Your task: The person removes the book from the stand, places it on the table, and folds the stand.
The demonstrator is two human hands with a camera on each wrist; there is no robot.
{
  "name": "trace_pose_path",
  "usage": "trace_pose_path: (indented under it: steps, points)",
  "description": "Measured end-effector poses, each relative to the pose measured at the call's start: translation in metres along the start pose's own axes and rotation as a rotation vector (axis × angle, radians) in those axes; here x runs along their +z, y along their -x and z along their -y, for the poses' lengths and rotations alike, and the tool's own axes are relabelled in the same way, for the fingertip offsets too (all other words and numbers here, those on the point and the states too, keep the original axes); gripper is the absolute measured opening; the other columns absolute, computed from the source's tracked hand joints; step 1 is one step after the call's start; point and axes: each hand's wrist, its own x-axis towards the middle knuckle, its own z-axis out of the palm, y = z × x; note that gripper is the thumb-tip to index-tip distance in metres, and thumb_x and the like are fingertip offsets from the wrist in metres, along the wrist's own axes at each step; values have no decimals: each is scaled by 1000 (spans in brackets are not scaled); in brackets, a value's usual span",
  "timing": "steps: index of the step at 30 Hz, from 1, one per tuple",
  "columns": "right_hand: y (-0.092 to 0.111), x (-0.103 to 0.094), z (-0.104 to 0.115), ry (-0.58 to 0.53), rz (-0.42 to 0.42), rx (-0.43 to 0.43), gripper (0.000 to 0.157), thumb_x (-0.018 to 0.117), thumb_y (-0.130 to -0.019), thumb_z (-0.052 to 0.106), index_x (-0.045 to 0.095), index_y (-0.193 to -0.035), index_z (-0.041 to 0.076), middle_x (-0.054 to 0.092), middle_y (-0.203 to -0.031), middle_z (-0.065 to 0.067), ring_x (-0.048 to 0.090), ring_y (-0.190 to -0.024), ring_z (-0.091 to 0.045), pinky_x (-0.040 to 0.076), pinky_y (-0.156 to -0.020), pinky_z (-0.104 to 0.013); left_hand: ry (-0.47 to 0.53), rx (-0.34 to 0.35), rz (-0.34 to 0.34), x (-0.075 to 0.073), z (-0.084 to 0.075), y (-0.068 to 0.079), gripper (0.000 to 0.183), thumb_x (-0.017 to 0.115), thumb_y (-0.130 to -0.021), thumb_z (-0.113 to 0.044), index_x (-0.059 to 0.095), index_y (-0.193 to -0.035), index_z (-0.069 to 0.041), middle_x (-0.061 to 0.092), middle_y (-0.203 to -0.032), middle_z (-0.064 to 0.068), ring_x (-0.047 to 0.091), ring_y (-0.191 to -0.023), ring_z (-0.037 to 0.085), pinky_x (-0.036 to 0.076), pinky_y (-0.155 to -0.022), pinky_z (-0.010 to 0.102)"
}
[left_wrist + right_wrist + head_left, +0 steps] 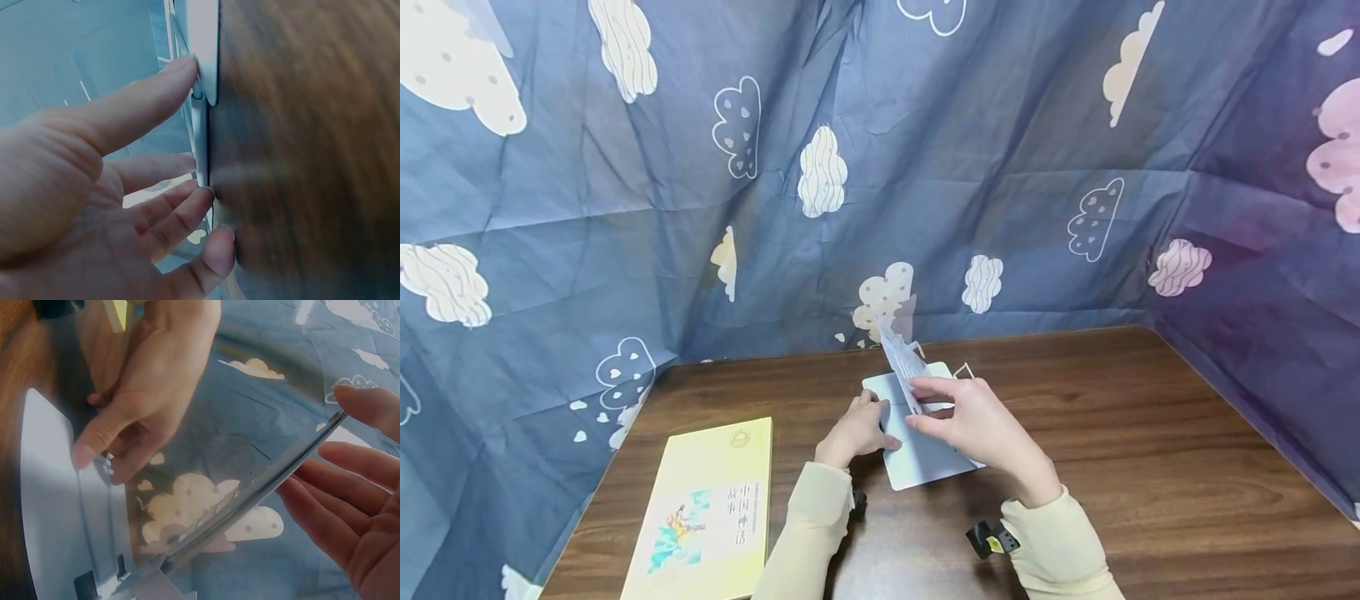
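A white folding book stand (pixel 925 462) lies on the table in front of me, its flat plate down and a hinged panel (pixel 901 360) tilted up from it. My left hand (pixel 853 429) grips the plate's left edge, thumb on top and fingertips along the rim, as the left wrist view also shows. With thumb and fingers, my right hand (pixel 977 421) pinches the edge of the raised panel. Seen from the right wrist, the panel (pixel 250 494) is nearly edge-on between the thumb and fingers. Thin bent brackets (pixel 964 369) stick up at the stand's far side.
A yellow-covered book (pixel 700 508) lies at the left on the brown wooden table (pixel 1150 467). Behind the table hangs a dark blue cloth (pixel 940 208) with cloud prints, close past the stand. Another cloth side closes off the right.
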Motion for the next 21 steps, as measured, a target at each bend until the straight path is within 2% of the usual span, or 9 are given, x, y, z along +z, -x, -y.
trace_pose_path:
  steps: [7,12,15,17,19,21]
  points:
    - [-3,10,4,72,-8,-41,41,79,-82,16,69,-119,2,71,-109,-8,70,-94,-14,56,-75,-30,58,18,-9,-2,5,2,69,81,-80,-28,55,-136,1,48,-130,18,46,-116,30,42,-99,43]
    - [-5,15,8,118,-9,-53,39,79,-81,18,70,-117,4,72,-106,-7,70,-91,-14,56,-75,-33,247,100,-91,-10,14,4,45,69,-90,-22,61,-128,2,68,-105,14,62,-100,26,48,-89,40]
    - [-3,20,9,140,0,-54,37,78,-81,16,70,-116,4,72,-103,-7,70,-88,-15,57,-73,-34,483,86,-151,-19,17,10,33,57,-98,-18,62,-124,3,70,-94,15,68,-86,30,53,-77,41]
    - [-3,23,10,156,6,-53,36,77,-81,15,71,-115,4,72,-101,-7,70,-86,-15,56,-71,-32,682,56,-188,-28,16,15,33,49,-103,-19,61,-122,5,69,-98,18,67,-84,34,54,-70,41]
    - [-2,26,10,172,9,-60,36,77,-80,15,71,-113,5,72,-100,-7,69,-85,-14,56,-70,-31,876,21,-212,-37,12,21,39,41,-107,-23,60,-120,8,66,-97,22,67,-79,34,55,-64,40]
    - [-3,28,10,190,12,-65,36,78,-79,15,71,-113,5,72,-100,-5,69,-84,-13,55,-70,-30,972,6,-209,-46,9,26,50,36,-108,-31,60,-114,12,66,-93,23,67,-76,29,55,-61,38]
